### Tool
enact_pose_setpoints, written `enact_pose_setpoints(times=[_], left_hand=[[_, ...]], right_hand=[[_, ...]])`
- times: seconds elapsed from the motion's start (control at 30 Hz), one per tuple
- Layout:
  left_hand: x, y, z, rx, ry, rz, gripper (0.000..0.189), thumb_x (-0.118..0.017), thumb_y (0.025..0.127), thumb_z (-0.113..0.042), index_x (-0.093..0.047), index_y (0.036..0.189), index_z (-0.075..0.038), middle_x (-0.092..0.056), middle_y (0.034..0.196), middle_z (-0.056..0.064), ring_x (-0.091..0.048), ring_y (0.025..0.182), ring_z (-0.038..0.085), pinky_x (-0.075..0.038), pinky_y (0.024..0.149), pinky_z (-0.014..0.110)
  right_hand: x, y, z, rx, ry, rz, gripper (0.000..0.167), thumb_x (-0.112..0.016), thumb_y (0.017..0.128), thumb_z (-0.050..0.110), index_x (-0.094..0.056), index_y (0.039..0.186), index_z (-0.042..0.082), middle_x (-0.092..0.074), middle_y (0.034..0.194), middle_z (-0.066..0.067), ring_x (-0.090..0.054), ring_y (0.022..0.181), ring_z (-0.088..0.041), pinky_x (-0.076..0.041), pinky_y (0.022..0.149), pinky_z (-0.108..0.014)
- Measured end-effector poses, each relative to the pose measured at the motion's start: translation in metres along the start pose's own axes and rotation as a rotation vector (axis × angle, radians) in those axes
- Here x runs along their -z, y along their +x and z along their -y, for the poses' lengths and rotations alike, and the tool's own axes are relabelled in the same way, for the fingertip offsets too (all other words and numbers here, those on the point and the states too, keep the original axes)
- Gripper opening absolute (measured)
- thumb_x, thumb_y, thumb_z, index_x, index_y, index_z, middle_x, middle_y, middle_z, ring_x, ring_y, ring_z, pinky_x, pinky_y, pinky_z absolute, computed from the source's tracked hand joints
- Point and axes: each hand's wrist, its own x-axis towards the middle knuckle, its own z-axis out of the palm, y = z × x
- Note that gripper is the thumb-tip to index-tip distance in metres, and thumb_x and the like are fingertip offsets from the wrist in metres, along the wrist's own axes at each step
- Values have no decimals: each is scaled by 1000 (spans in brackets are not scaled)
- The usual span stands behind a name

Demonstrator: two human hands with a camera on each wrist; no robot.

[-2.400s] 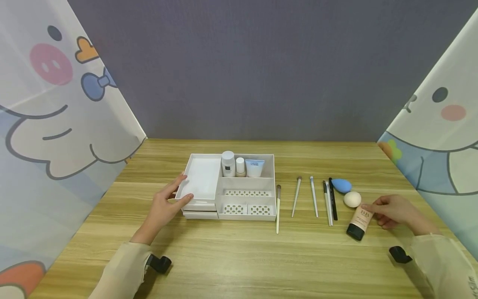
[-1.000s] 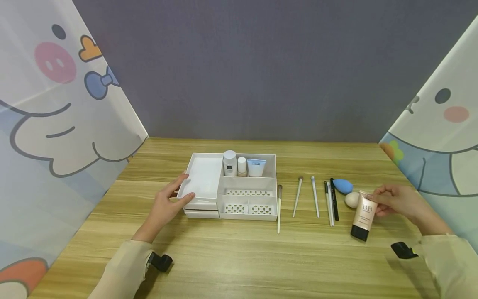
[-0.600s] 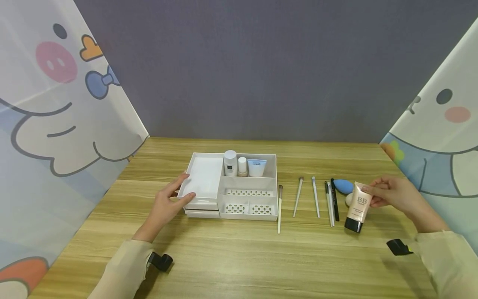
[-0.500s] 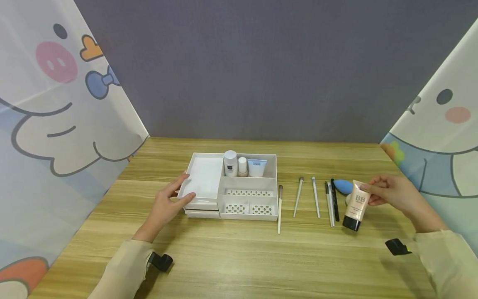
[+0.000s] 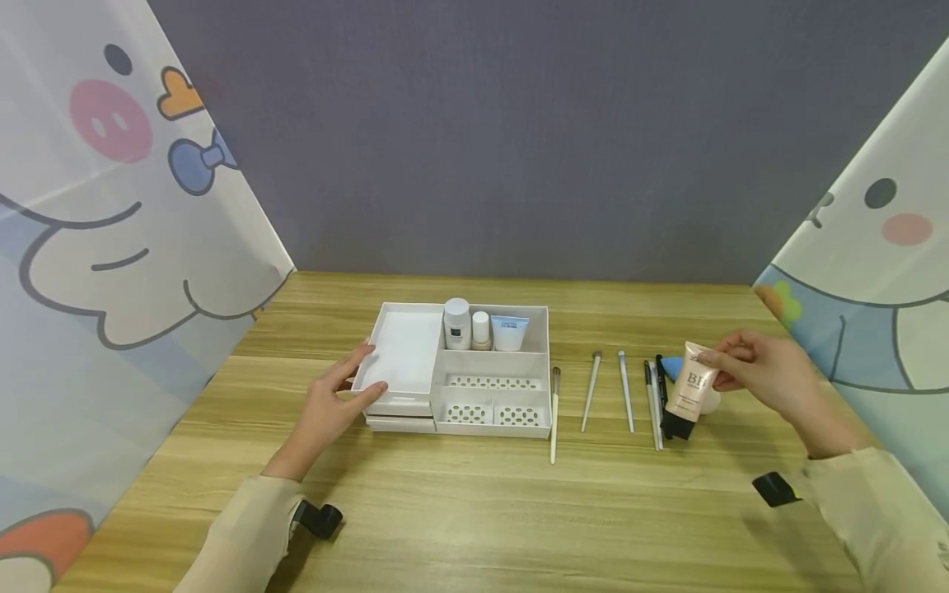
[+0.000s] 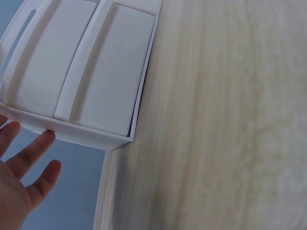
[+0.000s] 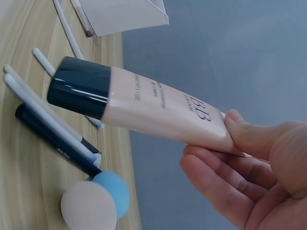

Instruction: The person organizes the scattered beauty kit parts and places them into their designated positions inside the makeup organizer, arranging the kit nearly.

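Observation:
My right hand (image 5: 764, 368) pinches the flat end of a beige BB cream tube (image 5: 691, 387), its black cap pointing down toward me. In the right wrist view the tube (image 7: 158, 105) is held between thumb and fingers, raised over the table. My left hand (image 5: 334, 403) rests at the left side of a white cosmetics organizer (image 5: 492, 358), fingers spread along its edge. The left wrist view shows those fingertips (image 6: 47, 136) against the side wall, beside two drawers (image 6: 112, 72). A white-capped bottle (image 5: 456, 326), a small bottle (image 5: 480, 331) and a blue-white tube (image 5: 509, 333) stand in the back compartment.
Right of the organizer lie several makeup brushes, including one with a brown tip (image 5: 553, 416) and a paler one (image 5: 626, 391). A black pen (image 7: 57, 139) lies near a blue sponge (image 7: 114, 191) and a white sponge (image 7: 88, 206). A grey partition (image 5: 519, 140) stands behind the table.
My right hand has lifted the BB cream tube off the table and carried it leftward and away from me, over the sponges and pens. My left hand has stayed at the organizer.

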Motion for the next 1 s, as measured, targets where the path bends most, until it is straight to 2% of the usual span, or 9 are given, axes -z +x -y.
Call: enact_pose_setpoints(times=[0.1, 0.23, 0.43, 0.67, 1.0], left_hand=[[0, 0, 0, -5, 3, -1, 56, -76, 89, -11, -56, 141, -5, -46, 150, 13, -57, 120, 33, -48, 85, 18], [0, -1, 1, -6, -12, -2, 56, -76, 89, -10, -56, 141, -5, -46, 150, 14, -58, 118, 32, -47, 84, 14], [0, -1, 1, -19, -29, -9, 56, -76, 88, -8, -56, 141, -3, -45, 150, 15, -55, 122, 33, -44, 83, 9], [0, 0, 1, -15, -10, -5, 57, -76, 89, -10, -56, 141, -5, -45, 150, 13, -54, 123, 32, -46, 84, 13], [0, 0, 0, -17, -25, -5, 56, -76, 88, -9, -56, 141, -4, -45, 150, 14, -53, 125, 33, -43, 84, 9]], right_hand=[[-3, 0, 6, 35, -5, -35, 28, -64, 99, 17, -57, 98, -10, -73, 74, -11, -68, 59, -13, -56, 55, -27], [-8, 2, 13, 66, 5, -67, 25, -64, 99, 14, -57, 97, -9, -73, 74, -10, -68, 59, -12, -56, 54, -26], [-15, 6, 22, 115, -7, -119, 26, -66, 98, 18, -58, 96, -6, -73, 73, -11, -67, 58, -7, -54, 54, -21], [-26, 9, 28, 150, 38, -187, 24, -70, 95, 17, -60, 94, -4, -74, 72, -5, -66, 57, -1, -53, 54, -18], [-36, 14, 37, 286, 8, -268, 15, -74, 91, 11, -63, 92, 0, -72, 70, -7, -63, 57, 5, -50, 56, -12]])
